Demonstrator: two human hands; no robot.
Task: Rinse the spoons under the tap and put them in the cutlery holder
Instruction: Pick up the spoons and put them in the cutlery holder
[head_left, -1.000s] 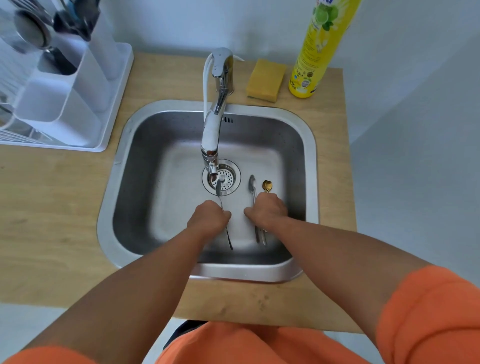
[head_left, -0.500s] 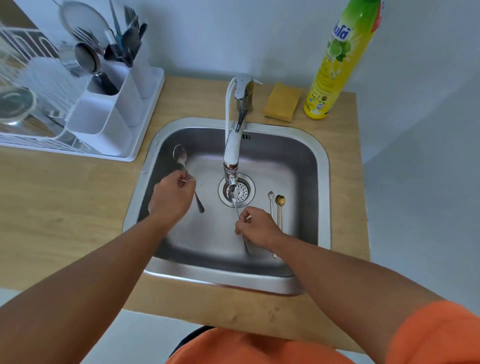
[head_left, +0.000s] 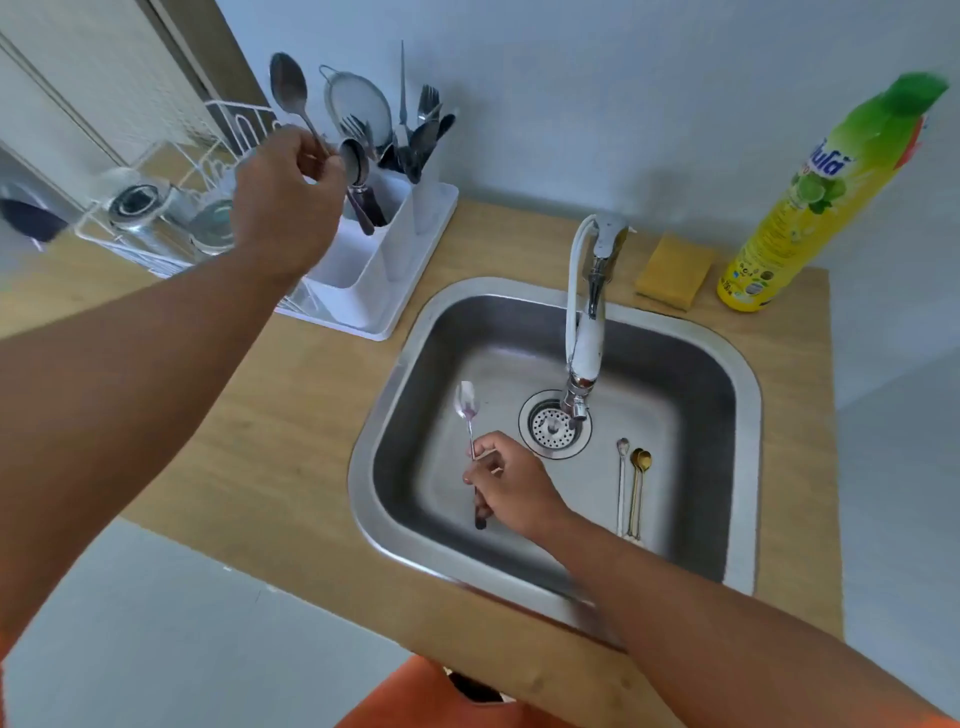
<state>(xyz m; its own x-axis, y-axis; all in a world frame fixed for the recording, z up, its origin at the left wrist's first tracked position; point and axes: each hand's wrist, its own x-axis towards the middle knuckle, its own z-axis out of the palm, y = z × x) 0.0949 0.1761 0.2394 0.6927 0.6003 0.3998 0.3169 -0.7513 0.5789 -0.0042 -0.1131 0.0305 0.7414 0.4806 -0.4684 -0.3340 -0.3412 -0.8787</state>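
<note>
Left hand (head_left: 288, 200) is pinching 1 spoon (head_left: 293, 98) above the cutlery holder (head_left: 374, 260); right hand (head_left: 506, 486) is gripping another spoon (head_left: 467, 410) over the sink (head_left: 748, 415).

You have one view, worn on your head, looking steeply down and forward from close above the tabletop's (head_left: 311, 395) near edge, with the sink (head_left: 748, 395) right of centre.

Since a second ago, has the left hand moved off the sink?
Yes. The left hand has left the sink basin and now holds a spoon up beside the cutlery holder on the counter.
</note>
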